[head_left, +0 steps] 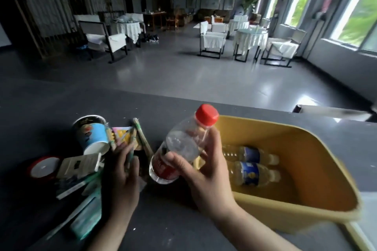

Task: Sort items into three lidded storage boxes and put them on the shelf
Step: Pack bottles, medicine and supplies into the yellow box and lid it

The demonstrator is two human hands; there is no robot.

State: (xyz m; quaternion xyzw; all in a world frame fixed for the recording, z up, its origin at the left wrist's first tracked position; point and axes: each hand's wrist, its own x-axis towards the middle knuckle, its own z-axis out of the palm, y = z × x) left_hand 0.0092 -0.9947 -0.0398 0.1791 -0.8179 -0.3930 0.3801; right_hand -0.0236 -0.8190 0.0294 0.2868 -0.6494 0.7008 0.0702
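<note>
Right hand (206, 171) up over the dark grey table (173, 230), and I've got fingers and thumb wrapped around a clear plastic bottle with a red screw cap and red label (181, 144). It's tilted, cap pointing up and away, base low toward me, held just at the near-left edge of the open yellow plastic storage box (318, 171). Inside that box I can see two clear bottles with blue labels (250, 164) lying on their sides, one right beside the other.

Left hand (123, 171) is down in the clutter to the left of the box. Its fingers reach into a bundle of pencils and sticks (138, 138), but it's blurred and I can't tell whether it's actually gripping anything.

Around that hand: a blue patterned paper cup (91, 134) tipped on its side, mouth away from me, a red-rimmed round lid or tape roll (43, 167) lying flat at the far left, a white card packet (79, 166) next to it, and a teal tube-shaped package (87, 216) nearest me. All on the table, crowded and overlapping.
</note>
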